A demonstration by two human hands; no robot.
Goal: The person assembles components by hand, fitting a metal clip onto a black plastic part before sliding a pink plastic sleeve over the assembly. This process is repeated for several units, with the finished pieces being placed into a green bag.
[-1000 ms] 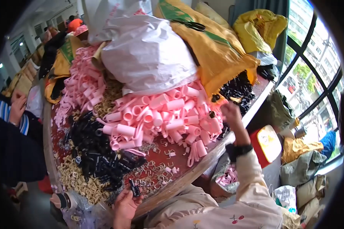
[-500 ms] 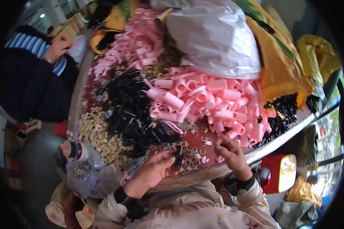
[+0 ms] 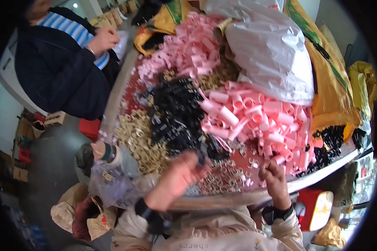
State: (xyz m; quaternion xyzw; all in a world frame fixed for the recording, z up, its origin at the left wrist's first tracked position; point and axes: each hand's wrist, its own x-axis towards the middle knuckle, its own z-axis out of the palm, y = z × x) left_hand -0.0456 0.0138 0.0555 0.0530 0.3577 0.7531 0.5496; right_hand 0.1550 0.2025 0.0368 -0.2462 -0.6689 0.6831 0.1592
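Work table (image 3: 280, 190), pale curved rim, red-brown top, almost wholly covered. Pink plastic tubes (image 3: 259, 121) heaped at centre and again at 12 o'clock; black clips (image 3: 174, 117) piled at centre-left, a second lot at 3 o'clock by the edge; tan small parts (image 3: 136, 138) at 9 o'clock; small metal rings (image 3: 226, 175) strewn at 6 o'clock. White plastic sack (image 3: 272, 50) and yellow sack (image 3: 335, 83) at 1 to 2 o'clock. Another person (image 3: 58, 71), dark jacket over striped top, at 10 o'clock; grey floor below. Left hand (image 3: 176, 180), blurred, pinches a black clip (image 3: 202, 157) at its fingertips. Right hand (image 3: 274, 178) is curled over the rings; contents cannot be told. Since half a second ago the left hand has risen toward the black pile.
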